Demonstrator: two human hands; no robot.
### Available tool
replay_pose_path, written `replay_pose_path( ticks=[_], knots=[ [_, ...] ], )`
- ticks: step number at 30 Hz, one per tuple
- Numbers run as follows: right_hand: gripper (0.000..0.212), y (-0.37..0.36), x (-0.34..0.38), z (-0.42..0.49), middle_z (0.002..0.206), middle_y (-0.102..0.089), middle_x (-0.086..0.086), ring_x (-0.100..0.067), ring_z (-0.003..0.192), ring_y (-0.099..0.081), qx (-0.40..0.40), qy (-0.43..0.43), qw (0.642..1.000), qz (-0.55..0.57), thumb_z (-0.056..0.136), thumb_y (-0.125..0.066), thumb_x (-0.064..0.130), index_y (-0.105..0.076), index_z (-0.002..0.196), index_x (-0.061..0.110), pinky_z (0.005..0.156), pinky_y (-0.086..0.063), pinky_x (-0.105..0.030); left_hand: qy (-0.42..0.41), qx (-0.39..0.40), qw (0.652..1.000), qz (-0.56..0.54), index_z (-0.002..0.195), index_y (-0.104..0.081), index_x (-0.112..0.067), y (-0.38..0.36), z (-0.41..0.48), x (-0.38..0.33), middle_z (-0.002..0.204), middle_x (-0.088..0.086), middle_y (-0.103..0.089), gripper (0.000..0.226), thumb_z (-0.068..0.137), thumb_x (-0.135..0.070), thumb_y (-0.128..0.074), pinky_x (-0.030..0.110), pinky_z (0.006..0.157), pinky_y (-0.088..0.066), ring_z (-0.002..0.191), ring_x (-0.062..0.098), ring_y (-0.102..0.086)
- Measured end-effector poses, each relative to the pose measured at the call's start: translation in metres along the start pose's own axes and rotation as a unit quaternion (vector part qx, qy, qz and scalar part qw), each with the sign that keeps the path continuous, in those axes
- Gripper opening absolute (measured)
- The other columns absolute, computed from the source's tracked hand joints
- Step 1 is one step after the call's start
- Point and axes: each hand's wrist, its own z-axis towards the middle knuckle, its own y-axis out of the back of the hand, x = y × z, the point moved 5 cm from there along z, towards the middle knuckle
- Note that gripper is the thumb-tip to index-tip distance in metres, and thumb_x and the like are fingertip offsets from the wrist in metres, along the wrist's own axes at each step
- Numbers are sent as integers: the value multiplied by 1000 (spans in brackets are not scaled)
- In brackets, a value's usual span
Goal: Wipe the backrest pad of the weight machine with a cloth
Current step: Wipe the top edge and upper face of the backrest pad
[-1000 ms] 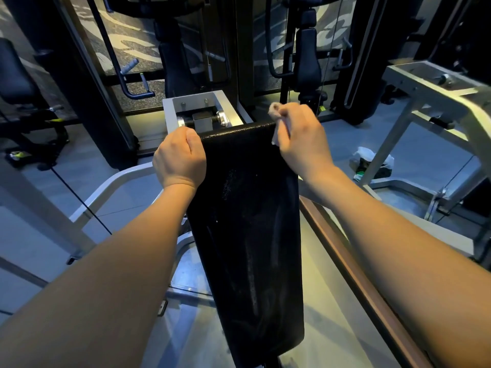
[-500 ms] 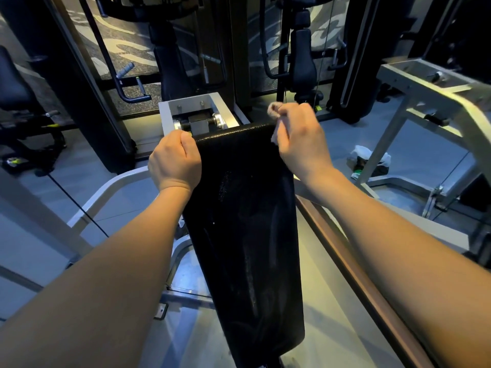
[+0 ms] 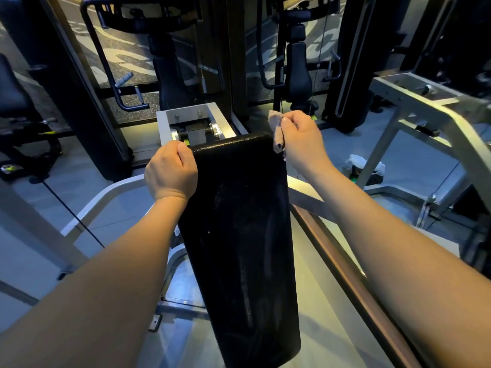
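My left hand grips the backrest pad top while my right hand pinches the cloth at its corner, ready to wipe downward.

My hands sit at the two top corners of the long black padded backrest pad.
My left hand grips the left corner; my right hand holds the small crumpled cloth at the right one. A square grey metal bracket stands just behind the top edge; a brown wooden rail runs along the pad's right.

Black backrest pad, pale greyish cloth, silver-grey machine frame.
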Motion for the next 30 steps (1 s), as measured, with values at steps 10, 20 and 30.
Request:
replay_pose_path(
  ticks=[10,20,30],
  knots=[
    [28,-14,-24,-9,113,-53,-1,-10,100,-49,-13,29,995,-94,108,-41,39,-64,122,30,84,-39,-25,0,-5,1000,15,83,-60,-10,1,1,0,76,4,-54,36,103,-27,-36,30,56,-24,68,24,-47],
    [32,-56,16,-2,97,-59,-3,-15,89,-43,42,183,957,-223,104,-40,27,-70,102,21,73,-31,-26,-12,-4,1000,1,80,-55,-15,2,1,0,76,3,-53,34,102,-30,-34,24,52,-23,68,21,-47],
    [31,-36,27,14,103,-48,-6,-30,100,-57,76,138,944,-291,105,-45,29,-75,103,22,82,-47,-38,-3,4,1000,0,79,-54,-14,2,0,0,75,3,-53,35,102,-30,-33,23,52,-23,68,20,-46]
  ],
)
